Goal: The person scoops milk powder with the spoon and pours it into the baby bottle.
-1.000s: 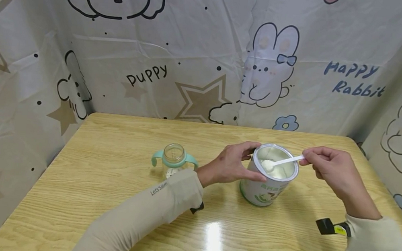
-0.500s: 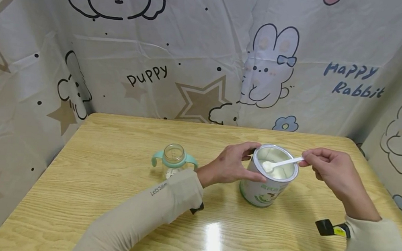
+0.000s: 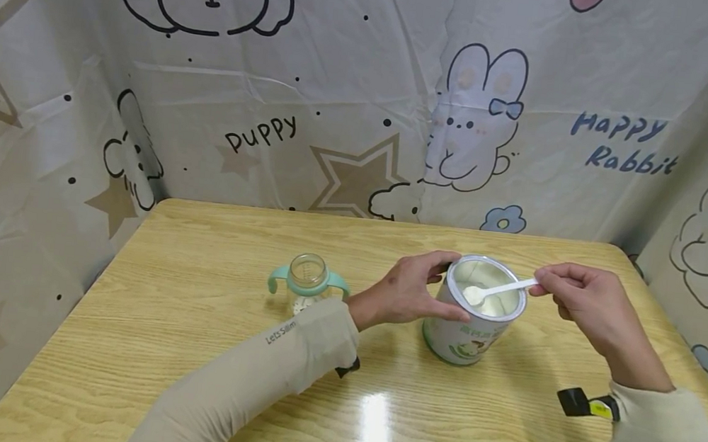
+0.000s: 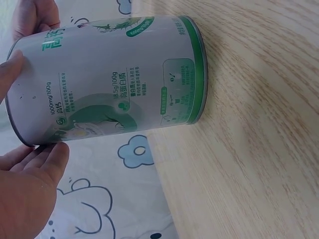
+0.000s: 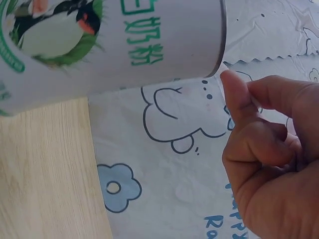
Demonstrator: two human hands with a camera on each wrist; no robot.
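A white and green milk powder can [image 3: 467, 339] stands on the table at centre right, its top uncovered and pale powder inside. My left hand [image 3: 408, 287] grips it near the rim, thumb on the near side and fingers round the far side. In the left wrist view, the fingers [image 4: 50, 162] press against the can's wall. My right hand [image 3: 586, 300] pinches the end of a white scoop [image 3: 507, 287] between thumb and fingers. The scoop's handle crosses the rim, and its bowl, holding powder, is inside the opening. In the right wrist view, the can hides most of the scoop.
A clear baby bottle [image 3: 308, 271] with mint-green handles stands uncapped left of the can, its lower part hidden behind my left sleeve. Everything rests on a wooden table [image 3: 198, 249]. A cartoon-printed sheet [image 3: 343, 70] hangs along the back and both sides.
The scoop and my right hand have shifted very slightly to the right. My left hand keeps its grip on the can, and the bottle stays where it was.
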